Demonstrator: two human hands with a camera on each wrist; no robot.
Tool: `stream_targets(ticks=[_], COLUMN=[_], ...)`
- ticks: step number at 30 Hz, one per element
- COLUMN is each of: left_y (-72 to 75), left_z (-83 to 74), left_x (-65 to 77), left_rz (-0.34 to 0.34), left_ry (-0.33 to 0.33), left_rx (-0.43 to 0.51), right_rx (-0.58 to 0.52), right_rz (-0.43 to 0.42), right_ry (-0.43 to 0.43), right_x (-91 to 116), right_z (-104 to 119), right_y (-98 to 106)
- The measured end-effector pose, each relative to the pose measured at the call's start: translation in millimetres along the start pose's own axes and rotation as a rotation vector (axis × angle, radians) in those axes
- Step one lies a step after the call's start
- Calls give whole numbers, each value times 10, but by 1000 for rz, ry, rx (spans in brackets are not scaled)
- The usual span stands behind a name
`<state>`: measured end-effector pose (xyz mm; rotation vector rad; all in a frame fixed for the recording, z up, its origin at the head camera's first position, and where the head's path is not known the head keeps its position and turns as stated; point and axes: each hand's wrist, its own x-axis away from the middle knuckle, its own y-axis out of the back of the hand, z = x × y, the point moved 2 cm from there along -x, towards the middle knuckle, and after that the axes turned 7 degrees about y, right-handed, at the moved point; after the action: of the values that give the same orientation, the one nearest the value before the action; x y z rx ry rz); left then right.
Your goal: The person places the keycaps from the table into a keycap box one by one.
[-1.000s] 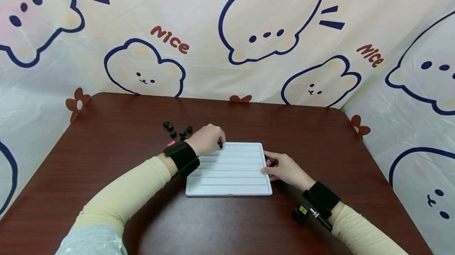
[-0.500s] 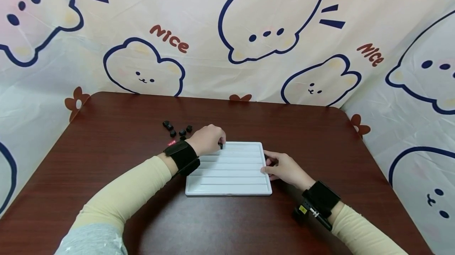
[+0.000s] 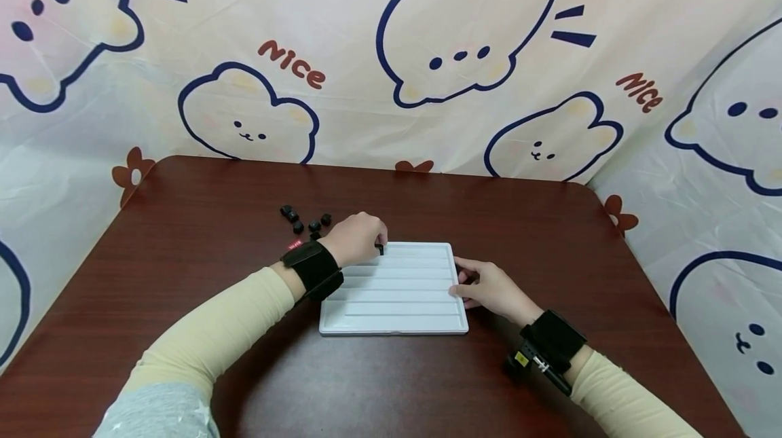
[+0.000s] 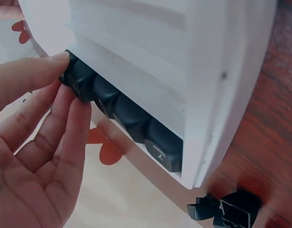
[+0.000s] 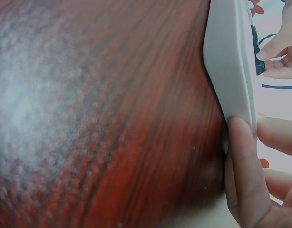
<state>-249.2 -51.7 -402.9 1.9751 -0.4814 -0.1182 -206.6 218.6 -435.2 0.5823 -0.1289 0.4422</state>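
A white tray [image 3: 397, 295] with raised ridges across it lies on the table. In its far groove, the left wrist view shows several black keycaps [image 4: 131, 118] side by side, some with pale legends. My left hand [image 3: 356, 240] is over the tray's far left part, its thumb and fingers pinching the keycap [image 4: 66, 66] at the inner end of that row. My right hand [image 3: 493, 292] grips the tray's right edge, thumb on the rim and other fingers against the side and below. From the head, the left hand hides most of the row.
Loose black keycaps [image 3: 297, 227] are scattered on the brown table [image 3: 342, 390], beyond the tray's far left corner. A small red piece [image 3: 295, 245] shows beside the left wristband [image 3: 313, 269]. A printed curtain [image 3: 366, 132] stands behind the table.
Both hands stay nearly where they were. The dark keycap at the left fingertips tilts slightly; the tray and loose keycaps keep their places, with the whole view shifting a little.
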Motion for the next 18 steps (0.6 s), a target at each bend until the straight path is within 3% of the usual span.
stream_targets(ticks=[18], left_y=[28], left_z=[13], left_x=[12], left_rz=[-6], left_ry=[2], left_rx=[11], right_rx=[-2], right_rz=[-2], right_ry=[-1], right_x=[0], right_z=[-8], right_y=[-4])
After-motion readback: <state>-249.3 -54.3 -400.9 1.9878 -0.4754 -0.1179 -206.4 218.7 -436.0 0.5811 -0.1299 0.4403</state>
